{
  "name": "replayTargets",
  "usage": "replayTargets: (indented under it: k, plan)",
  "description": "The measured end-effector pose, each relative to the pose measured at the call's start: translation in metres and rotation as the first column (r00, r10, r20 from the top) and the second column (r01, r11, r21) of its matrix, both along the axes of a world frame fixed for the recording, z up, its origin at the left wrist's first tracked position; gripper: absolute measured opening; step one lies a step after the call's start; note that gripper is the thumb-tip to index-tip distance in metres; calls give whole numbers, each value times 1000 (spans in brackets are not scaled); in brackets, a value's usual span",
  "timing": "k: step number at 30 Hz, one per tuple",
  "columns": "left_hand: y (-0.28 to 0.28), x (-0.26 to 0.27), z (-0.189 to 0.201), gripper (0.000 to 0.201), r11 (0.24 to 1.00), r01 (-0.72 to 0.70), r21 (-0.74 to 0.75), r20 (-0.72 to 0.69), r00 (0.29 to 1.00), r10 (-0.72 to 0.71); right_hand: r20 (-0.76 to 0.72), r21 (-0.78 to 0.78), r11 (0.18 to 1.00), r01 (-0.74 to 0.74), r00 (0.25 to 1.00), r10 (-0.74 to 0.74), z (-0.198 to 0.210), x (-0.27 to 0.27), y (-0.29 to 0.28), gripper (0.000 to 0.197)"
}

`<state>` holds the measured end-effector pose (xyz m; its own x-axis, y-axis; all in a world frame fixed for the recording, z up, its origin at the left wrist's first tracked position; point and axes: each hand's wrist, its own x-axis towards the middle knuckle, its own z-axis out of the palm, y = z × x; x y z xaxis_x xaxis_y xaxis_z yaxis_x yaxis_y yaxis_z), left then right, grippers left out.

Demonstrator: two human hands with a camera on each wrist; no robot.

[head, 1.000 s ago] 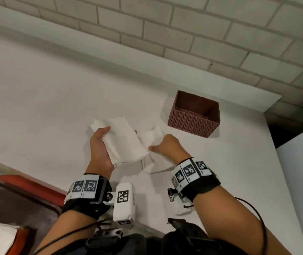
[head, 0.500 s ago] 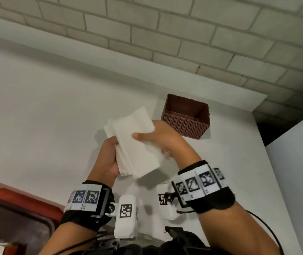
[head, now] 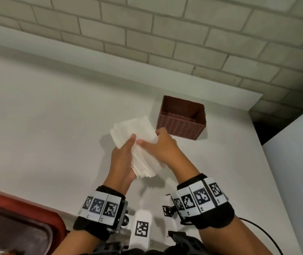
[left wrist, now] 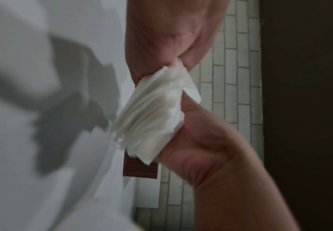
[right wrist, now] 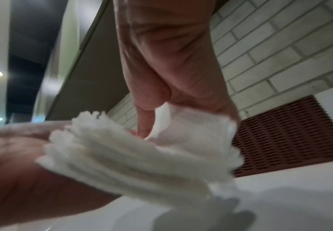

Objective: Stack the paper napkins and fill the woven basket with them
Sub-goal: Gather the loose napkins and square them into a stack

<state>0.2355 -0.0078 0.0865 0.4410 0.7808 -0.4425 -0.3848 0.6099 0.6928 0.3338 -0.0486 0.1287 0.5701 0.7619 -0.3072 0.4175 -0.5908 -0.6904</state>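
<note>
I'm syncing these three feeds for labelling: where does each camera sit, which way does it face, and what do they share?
Head: worn on the head, looks forward and down at the white table; shows both forearms, left hand and right hand.
Left wrist: looks along the left hand at the napkin stack.
Right wrist: low, looks up along the right hand toward the brick wall.
Shared: all show both hands gripping the napkin stack, with the woven basket beyond.
</note>
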Motion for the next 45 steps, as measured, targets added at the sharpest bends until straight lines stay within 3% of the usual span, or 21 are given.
replayTargets:
  k: [1, 3, 4, 6, 8, 10, 12, 16, 19, 21, 24, 27, 30, 35, 39, 45]
  plan:
    - [1, 0, 1, 35, 1000, -6, -28, 39, 999, 7, -44, -20, 999, 49, 998, -50, -2, 6, -5, 74]
    - [1, 0, 4, 31, 998, -15, -59, 137, 990, 23, -282, -32, 988, 148, 947, -151, -2, 14, -15, 83]
    - [0, 1, 6, 29, 997, -17, -70, 187, 982, 30, -435, -42, 979, 200, 878, -198, -3, 16, -20, 82]
    - [-6, 6, 8, 31, 996, -4, -84, 257, 966, 25, -707, -41, 953, 299, 665, -239, -6, 15, -30, 63]
    - [-16, 12, 8, 37, 997, 36, -71, 263, 965, -16, -842, -15, 916, 400, 489, -227, -13, 10, -38, 42]
    - [-17, 14, 3, 38, 998, 61, -29, 191, 980, -55, -885, 7, 875, 484, 411, -219, -19, 10, -46, 42]
    - [-9, 8, -3, 38, 991, 73, 113, 20, 997, -76, -865, 55, 849, 526, 449, -222, -23, 18, -59, 44]
    - [5, -9, -11, 49, 878, 295, 376, -303, 935, -184, -668, 182, 842, 508, 692, -273, -28, 34, -84, 36]
    - [-10, -6, -16, 40, 744, 418, 520, -440, 879, -186, -635, 273, 816, 510, 732, -245, -34, 29, -90, 31]
    - [-22, -2, -20, 41, 716, 382, 584, -421, 897, -136, -631, 330, 788, 520, 742, -225, -41, 24, -93, 30]
    - [-26, -2, -30, 53, 736, 333, 590, -399, 912, -93, -636, 392, 758, 521, 749, -185, -50, 22, -101, 36]
    - [-23, -4, -38, 71, 758, 341, 556, -372, 918, -140, -672, 391, 764, 513, 726, -144, -64, 22, -106, 54]
    - [-27, 0, -34, 83, 719, 422, 552, -411, 888, -206, -672, 400, 773, 492, 731, -117, -72, 16, -104, 68]
    - [-21, -6, -35, 90, 726, 417, 547, -405, 891, -206, -648, 451, 739, 500, 753, -115, -72, 17, -108, 56]
    - [-23, -6, -30, 90, 651, 545, 528, -465, 828, -315, -562, 465, 772, 434, 818, -121, -72, 19, -106, 43]
    - [-15, -12, -35, 86, 673, 505, 540, -454, 848, -273, -610, 463, 767, 445, 788, -89, -74, 20, -110, 43]
